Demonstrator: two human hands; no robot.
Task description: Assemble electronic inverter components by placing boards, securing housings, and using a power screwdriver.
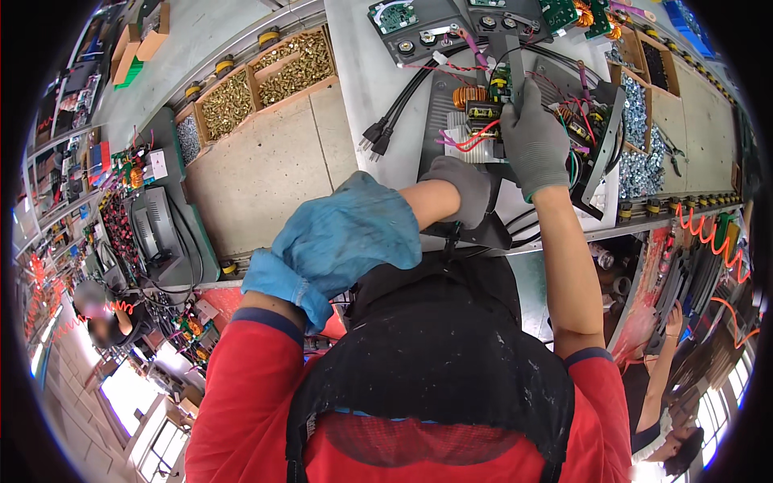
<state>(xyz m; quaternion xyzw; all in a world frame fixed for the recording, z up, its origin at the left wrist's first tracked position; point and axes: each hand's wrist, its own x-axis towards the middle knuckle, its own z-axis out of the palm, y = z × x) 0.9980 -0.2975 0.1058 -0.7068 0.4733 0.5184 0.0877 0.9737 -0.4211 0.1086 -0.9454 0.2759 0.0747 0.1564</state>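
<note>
My right hand (pixel 535 149), in a grey knit glove, is closed around the lower end of a flat grey strip (pixel 516 66) over an opened metal housing (pixel 439 98). Inside that housing are copper coils (pixel 470 97), a finned heat sink (pixel 469 145), and red wires (pixel 475 142). My left hand (pixel 465 187), also gloved, is curled at the housing's near edge; its fingertips are hidden, and so is anything in them. A blue sleeve cover (pixel 342 233) wraps my left forearm. Black power cords with plugs (pixel 377 137) lie to the left of the housing.
More housings with green circuit boards (pixel 398 16) stand beyond. Wooden bins of brass-coloured fasteners (pixel 227 105) are at left, silver fasteners (pixel 636 173) at right near pliers (pixel 673 153). Roller rails (pixel 684 205) edge the bench. Another person's arm (pixel 662 362) shows at lower right.
</note>
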